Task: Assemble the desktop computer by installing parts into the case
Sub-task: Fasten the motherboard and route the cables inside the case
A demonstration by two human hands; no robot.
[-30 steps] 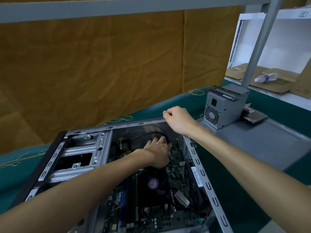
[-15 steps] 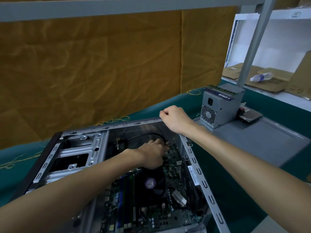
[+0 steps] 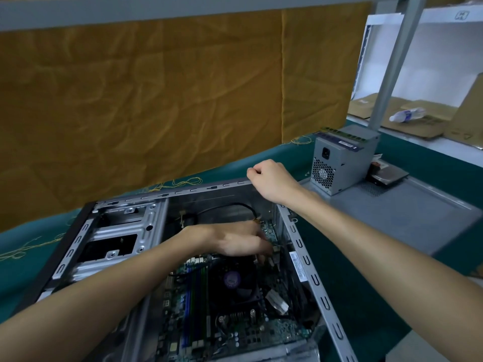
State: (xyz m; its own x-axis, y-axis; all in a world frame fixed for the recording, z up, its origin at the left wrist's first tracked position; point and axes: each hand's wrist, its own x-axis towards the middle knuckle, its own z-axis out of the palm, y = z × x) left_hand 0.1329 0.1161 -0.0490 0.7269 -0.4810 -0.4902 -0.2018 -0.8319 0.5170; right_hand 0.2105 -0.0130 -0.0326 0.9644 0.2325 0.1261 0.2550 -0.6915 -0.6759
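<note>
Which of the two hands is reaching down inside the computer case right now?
The left hand, low over the circuit board; the right hand instead sits up on the case rim at its far corner.

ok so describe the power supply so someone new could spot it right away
Start at the open grey metal computer case on the green table, then look past its far right corner. The grey metal box power supply stands there by a slanted grey post, the only thing with a honeycomb fan grille and black socket.
</note>
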